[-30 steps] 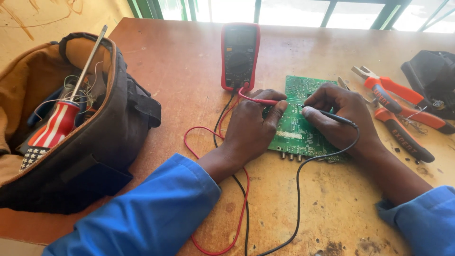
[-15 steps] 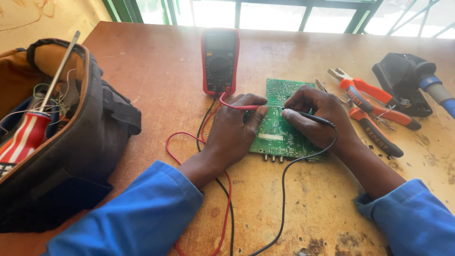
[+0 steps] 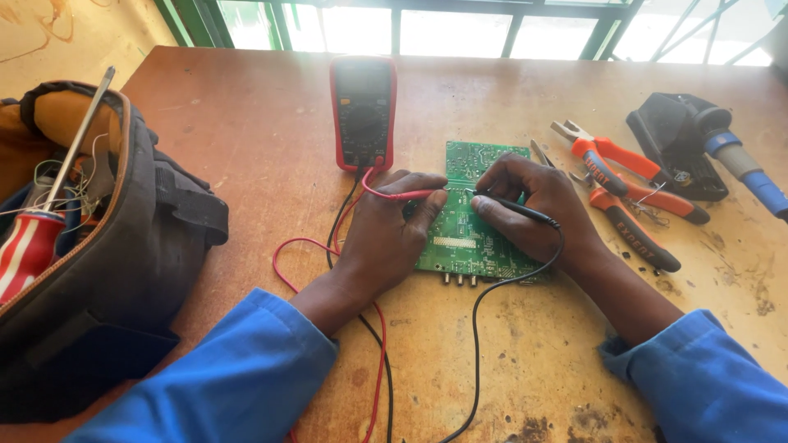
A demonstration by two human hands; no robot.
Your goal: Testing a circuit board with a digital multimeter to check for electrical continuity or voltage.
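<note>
Step in hand, as judged: probing the green circuit board [image 3: 466, 238] with both meter leads. The board lies flat on the wooden counter [image 3: 246, 123], just in front of the red-cased multimeter [image 3: 362, 112].

Left hand [image 3: 386, 238]: fingers closed around the red probe [image 3: 402, 195], tip directed at the board's upper middle. Right hand [image 3: 533, 209]: fingers pinched pen-fashion on the black probe [image 3: 517, 209], tip meeting the board close to the red one. Whether either tip actually sits on a solder point cannot be confirmed; the contact area is too small to read.

Red lead [image 3: 283, 271] and black lead [image 3: 476, 328] trail loosely across the counter towards the person.

A next move would call for steady tips, kept apart so they do not bridge, and a glance up at the meter face.

Labels: the board carries one small white rectangular patch [image 3: 453, 242] near its middle. The orange-handled pliers [image 3: 624, 160] to the right bear dark lettering on their grips. A dark tool bag [image 3: 107, 246] stands at left with a red-and-white striped screwdriver [image 3: 29, 250] inside.
</note>
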